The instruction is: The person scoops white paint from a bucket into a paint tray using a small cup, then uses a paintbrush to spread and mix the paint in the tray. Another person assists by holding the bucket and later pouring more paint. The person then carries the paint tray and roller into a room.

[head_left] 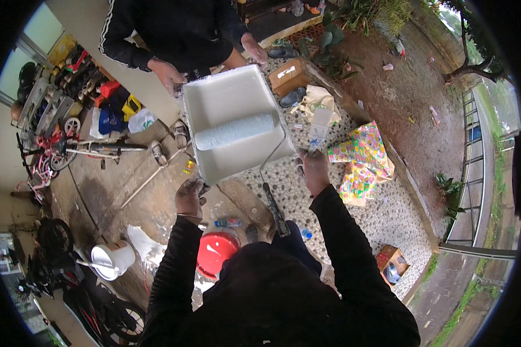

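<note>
A white paint tray (226,101) is held up in front of me at a slight slant. My left hand (191,198) grips its near left corner, and my right hand (314,170) has its near right corner between the fingers. Across the tray lies a paint roller with a pale blue, fluffy sleeve (234,132). Its wire frame runs over the near rim, and the black handle (275,209) hangs out toward me. Opposite me, a person in a dark top has one hand (168,75) at the far left corner and the other hand (253,49) by the far right corner.
Below me stands a red lid or bucket (217,254); a white bucket (113,260) is at the left. Beside the motorcycle (81,289), bicycles (69,147) lean. A floral cloth (364,162), cardboard boxes (392,265) and shoes (159,153) lie around. A long pole (150,180) rests on the floor.
</note>
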`<action>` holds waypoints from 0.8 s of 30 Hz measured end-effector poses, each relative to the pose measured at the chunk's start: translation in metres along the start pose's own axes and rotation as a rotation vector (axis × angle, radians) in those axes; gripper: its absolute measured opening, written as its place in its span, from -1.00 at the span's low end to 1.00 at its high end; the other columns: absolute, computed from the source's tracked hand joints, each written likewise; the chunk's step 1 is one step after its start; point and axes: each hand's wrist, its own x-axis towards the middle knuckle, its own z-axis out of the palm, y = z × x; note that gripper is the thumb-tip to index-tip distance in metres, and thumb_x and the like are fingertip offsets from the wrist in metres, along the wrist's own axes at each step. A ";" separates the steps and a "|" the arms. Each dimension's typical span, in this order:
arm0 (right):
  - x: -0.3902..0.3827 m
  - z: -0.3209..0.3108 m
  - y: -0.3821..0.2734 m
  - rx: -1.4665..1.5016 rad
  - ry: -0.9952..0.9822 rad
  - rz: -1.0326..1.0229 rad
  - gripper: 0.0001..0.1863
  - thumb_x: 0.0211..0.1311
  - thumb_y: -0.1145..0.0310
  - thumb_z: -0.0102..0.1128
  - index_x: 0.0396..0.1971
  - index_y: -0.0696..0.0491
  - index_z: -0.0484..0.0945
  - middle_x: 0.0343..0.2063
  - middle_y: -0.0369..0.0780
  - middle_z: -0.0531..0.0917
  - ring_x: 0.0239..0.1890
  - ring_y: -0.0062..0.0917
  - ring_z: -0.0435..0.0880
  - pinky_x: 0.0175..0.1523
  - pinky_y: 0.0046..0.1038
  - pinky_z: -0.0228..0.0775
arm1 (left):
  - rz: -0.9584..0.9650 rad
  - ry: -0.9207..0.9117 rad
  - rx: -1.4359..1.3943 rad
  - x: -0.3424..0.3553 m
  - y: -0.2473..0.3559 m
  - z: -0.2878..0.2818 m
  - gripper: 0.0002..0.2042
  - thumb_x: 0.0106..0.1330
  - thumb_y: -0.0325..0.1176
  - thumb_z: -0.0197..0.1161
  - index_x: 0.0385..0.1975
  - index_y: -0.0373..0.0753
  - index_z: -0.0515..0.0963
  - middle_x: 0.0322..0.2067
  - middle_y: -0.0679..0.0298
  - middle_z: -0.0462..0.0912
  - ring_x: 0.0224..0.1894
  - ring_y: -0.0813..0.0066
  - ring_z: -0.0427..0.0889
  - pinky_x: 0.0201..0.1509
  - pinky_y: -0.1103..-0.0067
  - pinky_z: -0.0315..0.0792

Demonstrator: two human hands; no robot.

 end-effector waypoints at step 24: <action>0.331 -0.034 -0.119 0.213 -0.044 -0.165 -0.80 0.21 0.36 0.20 -0.20 0.08 0.54 -0.43 -0.35 0.60 -0.48 -0.61 0.53 -0.41 -0.48 0.38 | 0.083 -0.052 -0.081 0.247 0.158 0.220 -0.80 0.29 -0.38 0.17 -0.12 -0.23 0.57 -0.36 0.38 0.62 -0.44 0.62 0.57 -0.58 0.68 0.24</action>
